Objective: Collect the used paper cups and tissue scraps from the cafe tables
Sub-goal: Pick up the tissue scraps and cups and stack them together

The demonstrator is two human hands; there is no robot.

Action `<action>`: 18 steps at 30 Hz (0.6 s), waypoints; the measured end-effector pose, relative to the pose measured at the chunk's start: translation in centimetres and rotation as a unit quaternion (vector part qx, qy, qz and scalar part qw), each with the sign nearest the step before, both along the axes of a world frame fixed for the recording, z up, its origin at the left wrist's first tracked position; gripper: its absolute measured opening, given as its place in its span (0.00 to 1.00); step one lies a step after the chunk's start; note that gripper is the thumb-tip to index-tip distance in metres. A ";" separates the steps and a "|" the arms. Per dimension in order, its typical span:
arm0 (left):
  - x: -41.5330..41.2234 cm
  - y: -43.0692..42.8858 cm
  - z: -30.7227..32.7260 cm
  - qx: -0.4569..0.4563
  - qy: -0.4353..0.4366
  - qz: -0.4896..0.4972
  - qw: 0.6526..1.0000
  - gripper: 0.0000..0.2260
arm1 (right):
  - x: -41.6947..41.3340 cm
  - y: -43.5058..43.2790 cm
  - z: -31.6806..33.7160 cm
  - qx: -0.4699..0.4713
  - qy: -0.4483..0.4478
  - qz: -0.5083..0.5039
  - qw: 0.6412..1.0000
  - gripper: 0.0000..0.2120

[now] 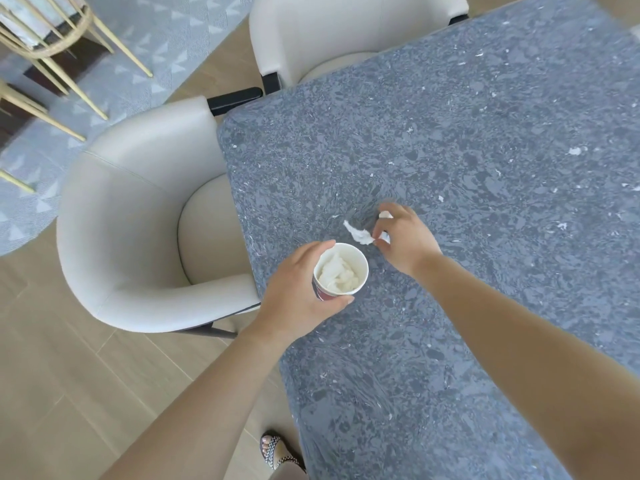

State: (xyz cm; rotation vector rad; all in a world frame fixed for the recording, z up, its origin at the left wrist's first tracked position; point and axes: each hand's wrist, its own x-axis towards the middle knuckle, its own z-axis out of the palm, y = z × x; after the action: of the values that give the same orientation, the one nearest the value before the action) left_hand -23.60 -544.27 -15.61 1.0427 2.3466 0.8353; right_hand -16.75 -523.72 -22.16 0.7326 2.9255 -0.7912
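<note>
My left hand (298, 289) grips a paper cup (341, 270) with a white inside and a red lower wall, held upright just above the grey speckled table (485, 168) near its left edge. Crumpled white tissue fills the cup. Just beyond the cup, my right hand (401, 237) pinches a white tissue scrap (358, 233) between thumb and fingers, and the scrap sticks out to the left. More white tissue shows inside that hand's fingers. A small white scrap (575, 151) lies farther right on the table.
Two cream armchairs (138, 216) (332, 32) are pushed against the table's left side. Pale wood floor lies below, with a patterned grey rug (166, 39) and gold chair legs (52, 46) at the top left. My sandalled foot (277, 452) stands by the table edge.
</note>
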 end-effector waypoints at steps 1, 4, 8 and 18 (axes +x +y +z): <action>0.0 0.2 0.1 -0.002 0.001 -0.002 1.000 0.35 | 0.0 -0.1 -0.2 -0.008 -0.013 0.009 1.000 0.05; 0.1 0.3 0.1 -0.005 0.002 -0.003 1.000 0.35 | 0.5 -0.7 -0.2 -0.019 -0.006 0.011 1.000 0.06; 0.4 -0.5 0.1 0.004 0.002 0.018 1.000 0.35 | 2.1 -1.5 0.6 -0.046 -0.011 -0.006 0.999 0.07; 2.7 -3.7 1.4 -0.005 0.045 0.007 0.999 0.36 | 6.5 -7.4 9.7 -0.133 0.212 -0.112 0.962 0.08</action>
State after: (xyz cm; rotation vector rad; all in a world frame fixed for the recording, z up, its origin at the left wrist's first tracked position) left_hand -20.92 -547.93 -14.18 1.0814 2.4321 0.7975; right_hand -10.26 -531.15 -12.44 0.9849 3.0186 -1.5018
